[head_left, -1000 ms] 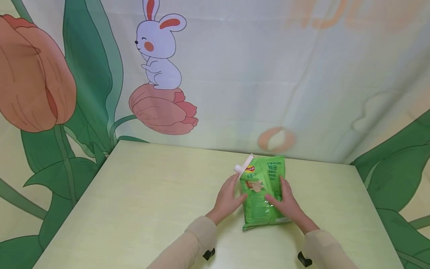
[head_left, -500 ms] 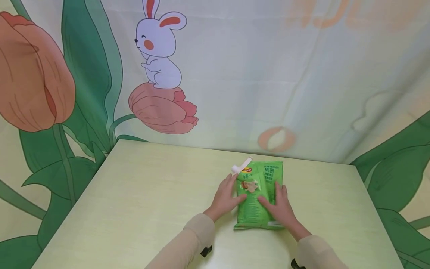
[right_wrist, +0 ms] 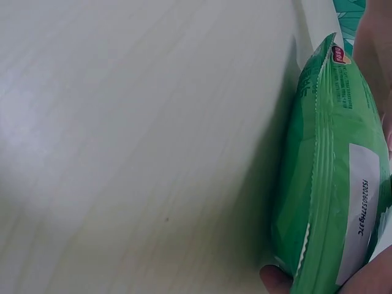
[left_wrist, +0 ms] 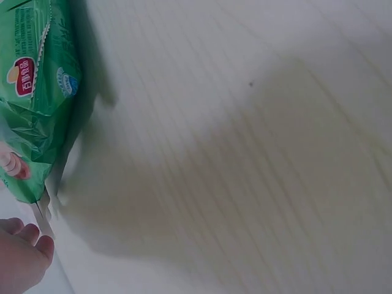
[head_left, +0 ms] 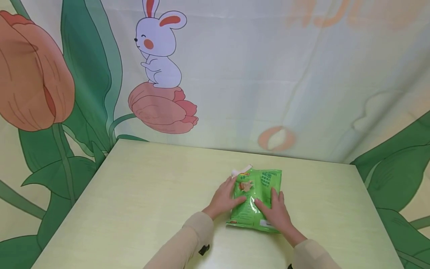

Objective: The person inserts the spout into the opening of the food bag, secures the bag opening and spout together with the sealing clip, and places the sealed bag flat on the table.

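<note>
A green bag of chips (head_left: 256, 186) with a printed food picture is between both hands, low over the table. Along its left edge, my left hand (head_left: 223, 198) grips it, thumb on the upper face. The right hand (head_left: 278, 213) holds the opposite edge, its thumb also on top. A white bag clip (head_left: 246, 169), a strip with a round end, sits at the far left corner, partly behind the bag. In the left wrist view, fingertips (left_wrist: 43, 245) show near the white strip (left_wrist: 41, 217). The right wrist view shows a fingertip (right_wrist: 275, 278) at the bag's sealed end, below a pale date label (right_wrist: 361, 202).
The pale wood-grain table (head_left: 151, 194) extends to both sides of the bag. Behind its far edge hangs a curtain (head_left: 228, 74) printed with a rabbit, tulips and leaves. A small black piece (head_left: 203, 249) sits under the left sleeve.
Both hands have brought the bag left and toward the body. The white clip has come nearer too and is now more hidden behind the bag's far corner.
</note>
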{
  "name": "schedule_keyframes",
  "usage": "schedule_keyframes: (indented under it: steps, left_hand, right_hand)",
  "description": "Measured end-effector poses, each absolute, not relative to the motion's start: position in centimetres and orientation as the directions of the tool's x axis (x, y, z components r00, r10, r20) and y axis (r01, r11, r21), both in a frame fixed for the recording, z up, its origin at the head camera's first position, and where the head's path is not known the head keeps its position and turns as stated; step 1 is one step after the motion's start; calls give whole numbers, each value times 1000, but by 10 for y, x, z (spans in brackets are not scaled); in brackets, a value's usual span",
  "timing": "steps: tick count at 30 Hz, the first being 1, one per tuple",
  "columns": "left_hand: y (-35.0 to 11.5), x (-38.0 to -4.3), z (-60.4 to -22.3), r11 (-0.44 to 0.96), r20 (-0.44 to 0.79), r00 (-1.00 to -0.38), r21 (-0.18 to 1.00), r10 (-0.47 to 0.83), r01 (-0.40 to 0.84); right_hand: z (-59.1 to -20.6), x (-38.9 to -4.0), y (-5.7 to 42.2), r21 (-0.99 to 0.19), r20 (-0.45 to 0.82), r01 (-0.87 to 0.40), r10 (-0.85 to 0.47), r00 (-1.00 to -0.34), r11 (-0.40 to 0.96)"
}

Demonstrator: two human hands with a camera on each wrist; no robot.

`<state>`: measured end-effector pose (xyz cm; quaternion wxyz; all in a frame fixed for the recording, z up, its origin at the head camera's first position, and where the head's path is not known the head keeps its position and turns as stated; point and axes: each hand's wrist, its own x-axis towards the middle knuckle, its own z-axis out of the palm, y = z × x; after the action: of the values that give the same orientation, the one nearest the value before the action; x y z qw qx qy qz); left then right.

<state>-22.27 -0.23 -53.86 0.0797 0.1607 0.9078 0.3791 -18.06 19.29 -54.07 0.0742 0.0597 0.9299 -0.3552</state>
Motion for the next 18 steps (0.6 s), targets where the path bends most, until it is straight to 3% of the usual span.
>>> schedule_keyframes:
  steps: [10, 18]
  left_hand:
    - [-5, -221, -539, 691, -23, -921, 668, 390, 276]
    - [-32, -236, -527, 770, 47, -920, 531, 389, 353]
  right_hand:
    - [-536, -180, 198, -619, -195, 151, 35, -980, 771]
    - [-509, -197, 228, -558, -146, 71, -14, -989, 827]
